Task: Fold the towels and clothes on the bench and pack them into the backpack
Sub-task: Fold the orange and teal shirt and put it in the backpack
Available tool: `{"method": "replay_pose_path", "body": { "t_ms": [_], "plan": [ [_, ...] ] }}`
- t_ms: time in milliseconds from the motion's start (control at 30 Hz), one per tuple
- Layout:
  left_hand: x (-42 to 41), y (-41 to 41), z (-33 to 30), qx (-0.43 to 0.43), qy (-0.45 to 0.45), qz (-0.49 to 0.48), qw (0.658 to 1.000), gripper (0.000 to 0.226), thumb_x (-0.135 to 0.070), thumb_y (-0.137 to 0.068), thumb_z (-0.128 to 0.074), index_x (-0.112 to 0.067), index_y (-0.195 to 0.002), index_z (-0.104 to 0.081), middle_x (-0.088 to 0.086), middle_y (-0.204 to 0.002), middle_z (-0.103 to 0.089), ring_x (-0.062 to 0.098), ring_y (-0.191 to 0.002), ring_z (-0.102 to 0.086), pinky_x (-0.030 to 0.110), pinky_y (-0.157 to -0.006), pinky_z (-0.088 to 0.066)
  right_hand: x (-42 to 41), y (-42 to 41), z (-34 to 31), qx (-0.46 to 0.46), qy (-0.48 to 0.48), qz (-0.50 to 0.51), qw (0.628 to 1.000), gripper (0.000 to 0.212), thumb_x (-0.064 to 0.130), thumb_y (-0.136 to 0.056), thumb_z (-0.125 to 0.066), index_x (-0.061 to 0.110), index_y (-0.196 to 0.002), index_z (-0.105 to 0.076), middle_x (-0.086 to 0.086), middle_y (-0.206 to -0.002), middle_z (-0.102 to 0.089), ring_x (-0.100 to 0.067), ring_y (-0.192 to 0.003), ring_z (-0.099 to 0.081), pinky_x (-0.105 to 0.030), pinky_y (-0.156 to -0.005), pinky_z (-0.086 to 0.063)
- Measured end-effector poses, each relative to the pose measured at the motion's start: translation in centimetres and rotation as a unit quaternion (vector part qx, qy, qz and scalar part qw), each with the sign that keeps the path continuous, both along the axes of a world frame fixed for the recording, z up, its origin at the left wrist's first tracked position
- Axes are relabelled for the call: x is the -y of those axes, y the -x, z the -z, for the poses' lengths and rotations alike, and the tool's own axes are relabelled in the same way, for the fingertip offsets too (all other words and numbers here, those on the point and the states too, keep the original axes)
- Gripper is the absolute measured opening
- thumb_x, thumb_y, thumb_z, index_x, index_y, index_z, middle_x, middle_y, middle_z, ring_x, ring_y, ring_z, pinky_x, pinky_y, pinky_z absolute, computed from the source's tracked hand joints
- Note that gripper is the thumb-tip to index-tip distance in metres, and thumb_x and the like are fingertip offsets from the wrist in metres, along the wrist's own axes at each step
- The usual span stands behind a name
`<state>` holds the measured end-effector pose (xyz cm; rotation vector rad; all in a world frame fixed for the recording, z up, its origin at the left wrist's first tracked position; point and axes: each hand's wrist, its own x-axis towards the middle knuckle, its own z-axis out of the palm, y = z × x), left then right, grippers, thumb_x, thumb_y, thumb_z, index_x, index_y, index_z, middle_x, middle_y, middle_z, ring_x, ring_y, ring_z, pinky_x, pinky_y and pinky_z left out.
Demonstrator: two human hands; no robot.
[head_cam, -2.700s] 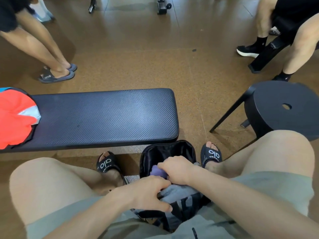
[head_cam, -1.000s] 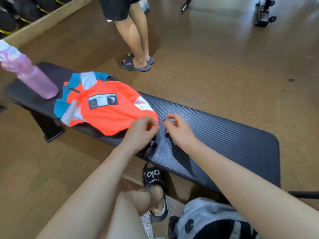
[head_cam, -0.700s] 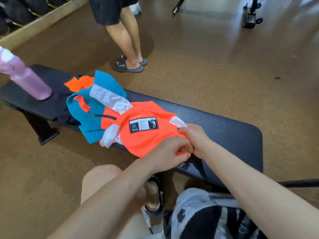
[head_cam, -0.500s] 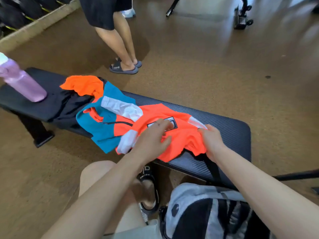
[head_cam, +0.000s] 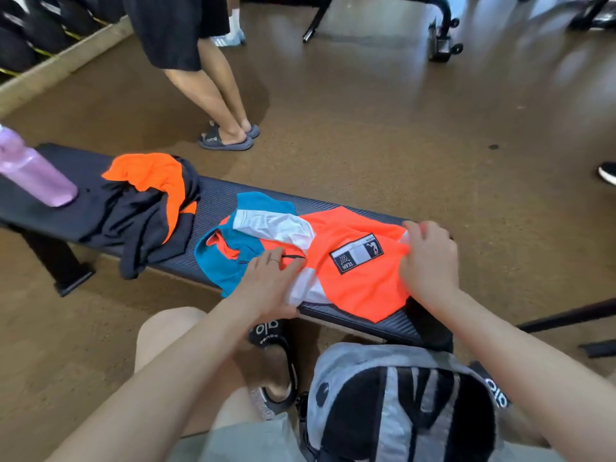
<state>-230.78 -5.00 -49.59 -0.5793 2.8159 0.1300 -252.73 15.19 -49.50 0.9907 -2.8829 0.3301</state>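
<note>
We see orange, teal & white jersey [head_cam: 360, 278] spread on black padded bench [head_cam: 220, 198]. L hand [head_cam: 266, 288] flat, fingers straight, pressing jersey's left part; R hand [head_cam: 428, 258] pinches its right edge. Hands apart. Grey & black backpack [head_cam: 400, 405] below, betw. knees.

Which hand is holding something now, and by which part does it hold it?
The right hand pinches the orange, teal and white garment at its right edge. The left hand only rests flat on it.
</note>
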Motion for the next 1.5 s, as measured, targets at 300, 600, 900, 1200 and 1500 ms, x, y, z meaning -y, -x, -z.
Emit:
{"method": "replay_pose_path", "body": {
  "t_ms": [300, 600, 900, 1200, 1500],
  "plan": [
    [-0.8, -0.6, -1.5, -0.051, -0.121, 0.068, 0.989, 0.047, -0.050, -0.088, -0.033, -0.031, -0.127, -0.051, 0.003, -0.134, -0.049, 0.030, -0.115, -0.054, 0.044, -0.090, -0.049, 5.3, -7.2, 0.8, 0.004, -0.032, -0.360, 0.933, 0.053, 0.041, -0.069, -0.051, 0.020, -0.115, -0.065, -0.006, -0.110, -0.064, -0.034, -0.111, -0.057, -0.050, -0.100, -0.040],
    [1.0, -2.5, -0.6, 0.011, 0.026, 0.038, 0.999, 0.088, -0.055, -0.081, -0.071, -0.024, -0.150, -0.027, 0.005, -0.152, -0.035, 0.027, -0.138, -0.038, 0.042, -0.113, -0.036, 1.0, -2.1, -2.7, 0.246, 0.265, -0.054, 0.931, 0.020, 0.024, -0.074, -0.037, 0.015, -0.078, -0.054, -0.002, -0.077, -0.061, -0.026, -0.079, -0.053, -0.036, -0.068, -0.035],
    [1.9, -2.6, 0.1, 0.025, 0.120, -0.001, 0.992, 0.083, -0.045, -0.079, -0.074, -0.020, -0.143, -0.028, 0.011, -0.144, -0.035, 0.030, -0.128, -0.040, 0.040, -0.102, -0.040, -0.9, 3.2, -2.7, 0.185, 0.111, 0.231, 0.949, 0.055, 0.015, -0.090, -0.059, 0.001, -0.138, -0.037, -0.031, -0.138, -0.041, -0.050, -0.127, -0.044, -0.053, -0.103, -0.038],
    [2.4, -3.2, -1.0, 0.042, 0.053, 0.018, 0.998, 0.038, -0.027, -0.098, -0.050, -0.020, -0.134, -0.042, 0.011, -0.145, -0.039, 0.031, -0.125, -0.041, 0.044, -0.095, -0.045, 3.8, -8.1, 0.4, 0.039, -0.035, -0.303, 0.952, 0.049, 0.032, -0.068, -0.062, 0.012, -0.113, -0.062, -0.010, -0.097, -0.058, -0.037, -0.092, -0.058, -0.044, -0.081, -0.048],
    [1.8, -4.4, -3.5, -0.204, -0.220, -0.083, 0.950, 0.009, -0.032, -0.102, -0.051, -0.025, -0.098, -0.050, -0.006, -0.085, -0.061, 0.016, -0.080, -0.055, 0.040, -0.073, -0.045, 5.5, -11.7, 0.2, 0.032, 0.001, -0.339, 0.940, 0.061, 0.041, -0.072, -0.070, 0.018, -0.126, -0.052, -0.003, -0.111, -0.051, -0.027, -0.101, -0.050, -0.040, -0.083, -0.042]
  ]
}}
